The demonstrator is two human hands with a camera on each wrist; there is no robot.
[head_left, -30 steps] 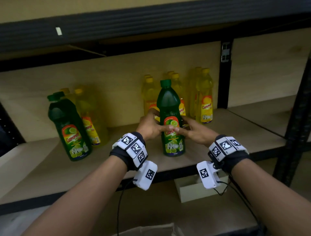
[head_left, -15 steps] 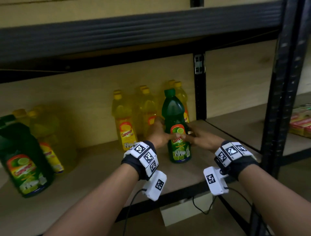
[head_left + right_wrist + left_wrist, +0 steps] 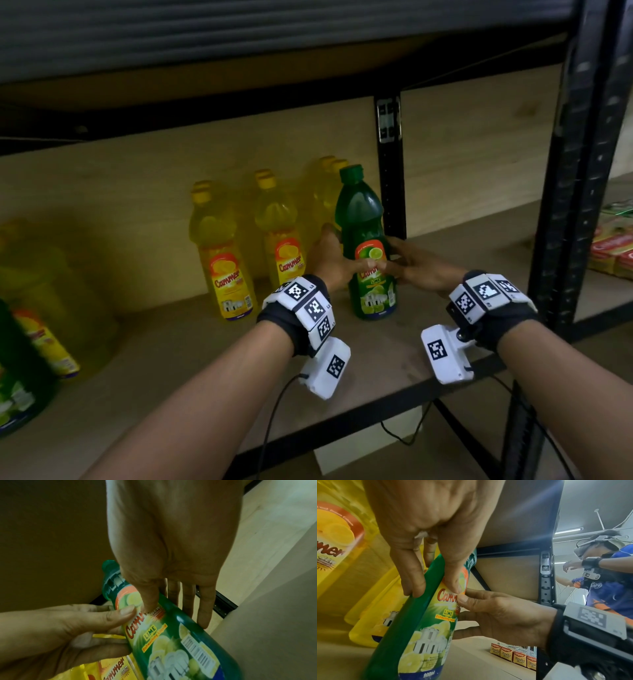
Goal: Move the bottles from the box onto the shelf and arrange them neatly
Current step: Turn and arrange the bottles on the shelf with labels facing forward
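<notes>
A green lime dish-soap bottle (image 3: 363, 219) stands upright on the wooden shelf board (image 3: 171, 359), just left of the black rear post (image 3: 390, 171). My left hand (image 3: 332, 263) holds its left side and my right hand (image 3: 411, 263) its right side. Both thumbs meet on the front label. The left wrist view shows the bottle (image 3: 412, 628) with the left hand (image 3: 426, 547) curled round it and the right hand (image 3: 501, 615) beside it. In the right wrist view the right hand (image 3: 171, 547) and left hand (image 3: 68, 626) clasp the bottle (image 3: 180, 642).
Yellow bottles (image 3: 224, 260) (image 3: 281, 240) stand in a row left of the green one, with more (image 3: 325, 192) behind. Another green bottle (image 3: 17, 377) and a yellow one (image 3: 44, 335) are at the far left. Red packs (image 3: 613, 246) lie beyond the front post (image 3: 575, 171). Another person (image 3: 607, 574) stands to the right.
Both hands have carried the green bottle to the right along the shelf, from in front of the yellow bottles to the spot beside the rear post. My view has turned right too.
</notes>
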